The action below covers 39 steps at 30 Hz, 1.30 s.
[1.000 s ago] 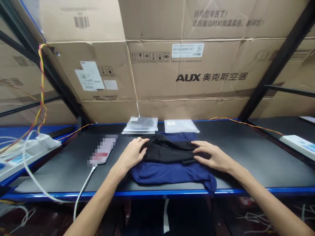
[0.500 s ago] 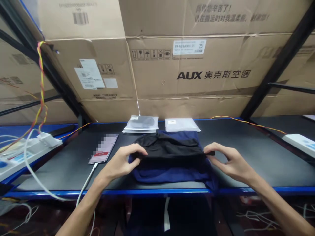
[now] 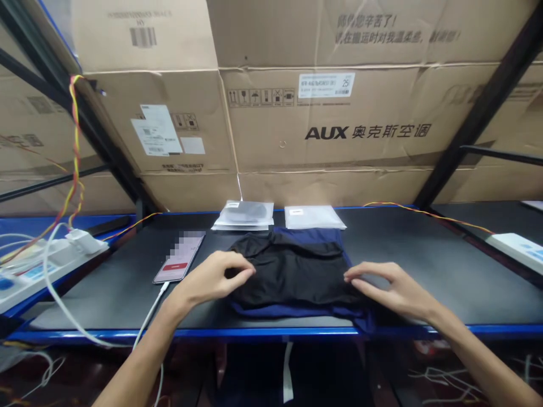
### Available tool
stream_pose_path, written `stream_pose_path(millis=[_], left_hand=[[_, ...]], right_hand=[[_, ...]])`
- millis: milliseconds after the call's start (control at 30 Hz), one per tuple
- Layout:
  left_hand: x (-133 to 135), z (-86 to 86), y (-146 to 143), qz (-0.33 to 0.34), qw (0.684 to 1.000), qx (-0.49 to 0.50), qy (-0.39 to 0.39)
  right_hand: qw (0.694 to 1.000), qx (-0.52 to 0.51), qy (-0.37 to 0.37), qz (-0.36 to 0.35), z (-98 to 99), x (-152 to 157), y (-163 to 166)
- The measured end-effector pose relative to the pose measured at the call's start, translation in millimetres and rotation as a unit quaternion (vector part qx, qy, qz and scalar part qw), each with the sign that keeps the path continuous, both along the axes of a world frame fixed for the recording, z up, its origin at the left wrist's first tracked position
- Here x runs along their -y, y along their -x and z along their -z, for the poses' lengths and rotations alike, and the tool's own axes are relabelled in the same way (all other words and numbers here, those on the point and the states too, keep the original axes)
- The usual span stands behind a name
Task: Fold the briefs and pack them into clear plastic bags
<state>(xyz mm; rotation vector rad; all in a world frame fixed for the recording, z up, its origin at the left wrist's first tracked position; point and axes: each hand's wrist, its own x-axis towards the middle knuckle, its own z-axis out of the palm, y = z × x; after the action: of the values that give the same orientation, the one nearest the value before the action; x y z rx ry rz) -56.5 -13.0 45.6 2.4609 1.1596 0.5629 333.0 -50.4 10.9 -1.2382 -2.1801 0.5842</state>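
Note:
A black cloth garment [image 3: 297, 277] lies spread on a dark blue cloth [image 3: 309, 234], which shows along the back, right and front. Over the left part of the black cloth is my left hand [image 3: 223, 274], thumb and forefinger pinched together with no cloth visible between them. My right hand [image 3: 388, 285] hovers at the right edge, its fingertips likewise brought together near the fabric with nothing visible in them. Behind the cloth lie a flat plastic package with dark contents [image 3: 244, 213] and a pale plastic package [image 3: 314, 217].
A phone [image 3: 180, 257] on a white charging cable lies left on the dark mat [image 3: 424, 243]. Power strips [image 3: 42, 265] with cables stand at both sides. A large cardboard box [image 3: 360, 152] forms the back, between black shelf posts. The shelf has a blue front edge [image 3: 297, 333].
The raised front edge of the black cloth has dropped forward and lies flat, covering more of the blue cloth. My hands have let go of it; the right one has moved slightly inward.

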Motion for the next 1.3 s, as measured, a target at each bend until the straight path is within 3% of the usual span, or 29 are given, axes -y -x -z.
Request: stream_pose_path(millis=[100,267,367,467,600,733,867,1133,1300], left_hand=[[-19.7,-2.2,-12.2,-0.029,0.999,0.027,-0.03],[-50.9,10.9,-41.0,-0.014,0.996,0.033,-0.078],[-67.3,23.1,-54.6,-0.028,0.994,-0.003,-0.109],[-79.7,29.2,-60.9,-0.038,0.994,-0.036,-0.097],[-89.5,26.0,-63.8,-0.039,0.998,0.005,-0.058],[-100.7,22.8,-68.9,-0.089,0.994,0.053,-0.033],[-113.6,26.5,-76.7,-0.122,0.99,0.031,-0.069],[-111.9,38.6,-79.2,-0.086,0.99,-0.051,-0.103],[-94.7,38.1,-67.5,-0.07,0.986,-0.051,-0.142]], right_hand=[[0.996,-0.001,-0.07,0.055,5.2,-22.9,-5.9],[0.98,0.115,-0.159,0.02,19.6,-64.9,-10.8],[0.977,0.147,-0.151,-0.015,24.9,-77.9,-10.2],[0.986,0.1,-0.135,-0.01,22.4,-79.0,-10.4],[0.995,0.001,-0.077,0.057,8.5,-78.3,-12.0],[0.989,-0.098,-0.027,0.104,-1.4,-93.7,-11.5],[0.986,-0.041,-0.054,0.153,2.0,-112.4,-6.4],[0.985,0.079,-0.089,0.128,24.7,-117.7,-3.8],[0.974,0.099,-0.129,0.158,25.2,-111.7,-6.7]])
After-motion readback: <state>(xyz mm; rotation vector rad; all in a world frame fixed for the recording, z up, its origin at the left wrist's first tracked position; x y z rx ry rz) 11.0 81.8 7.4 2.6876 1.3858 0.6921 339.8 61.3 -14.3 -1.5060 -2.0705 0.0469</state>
